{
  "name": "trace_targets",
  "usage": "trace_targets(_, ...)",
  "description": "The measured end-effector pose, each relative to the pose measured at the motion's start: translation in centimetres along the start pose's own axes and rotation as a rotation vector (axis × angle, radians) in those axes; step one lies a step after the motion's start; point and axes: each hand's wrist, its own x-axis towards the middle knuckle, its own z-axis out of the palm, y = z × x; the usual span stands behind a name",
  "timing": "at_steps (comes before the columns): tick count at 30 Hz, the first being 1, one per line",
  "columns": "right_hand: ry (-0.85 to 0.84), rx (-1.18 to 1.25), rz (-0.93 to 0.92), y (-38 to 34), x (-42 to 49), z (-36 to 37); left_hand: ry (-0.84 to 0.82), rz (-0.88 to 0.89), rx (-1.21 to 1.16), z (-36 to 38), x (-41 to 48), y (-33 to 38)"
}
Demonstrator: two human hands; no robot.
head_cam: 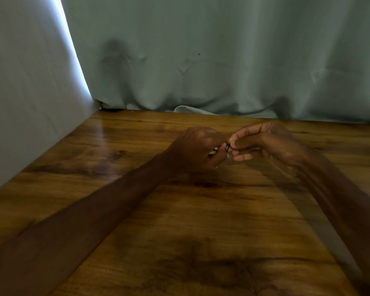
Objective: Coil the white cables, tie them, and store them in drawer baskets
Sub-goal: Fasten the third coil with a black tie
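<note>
Left hand (pixel 198 149) fist clenches the white cable (pixel 214 151); right hand (pixel 263 144) fingers (pixel 236 143) pinch a black tie (pixel 228 147); cable's axis hidden, above the worktop (pixel 179 221).

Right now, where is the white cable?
In the head view, the white cable is bunched inside the left hand, above the wooden table, right hand pinching its black tie.

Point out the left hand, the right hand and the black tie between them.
left hand (pixel 195 149): head view, on the back of the closed fist.
right hand (pixel 263 144): head view, on the back of the hand.
black tie (pixel 228 147): head view, on the thin dark loop between the fingertips.
</note>
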Motion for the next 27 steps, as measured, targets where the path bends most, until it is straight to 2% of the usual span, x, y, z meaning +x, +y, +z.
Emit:
trace_targets(6, 0.044, -0.188, -0.207, -0.1, 0.2, 0.5, -0.035, -0.15, -0.101, 0.0, 0.2, 0.2)
trace_targets(12, 0.082, -0.197, -0.318, 0.5, 0.4, 1.1, -0.031, -0.301, -0.269, -0.5, 0.4, 0.8)
trace_targets(14, 0.103, -0.221, -0.34, 0.7, 0.5, 1.2, -0.02, -0.377, -0.24, -0.1, 0.3, 0.6)
trace_targets(15, 0.115, -0.232, -0.35, 0.7, 0.5, 1.3, -0.015, -0.369, -0.164, 0.2, 0.1, 0.4)
trace_targets(18, 0.142, -0.235, -0.37, 0.9, 0.6, 1.2, 0.038, -0.329, -0.142, 1.4, -0.7, 0.2)
trace_targets(20, 0.179, -0.268, -0.399, 1.0, 0.7, 1.2, 0.041, -0.207, -0.026, 2.4, -1.2, -0.6)
trace_targets(23, 0.273, -0.429, -0.493, 0.9, 0.6, 1.5, 0.008, -0.182, 0.021, 2.7, -0.9, -0.4)
trace_targets(27, 0.357, -0.601, -0.588, 0.4, 0.1, 2.3, 0.109, -0.184, 0.151, 2.4, -0.3, 1.1)
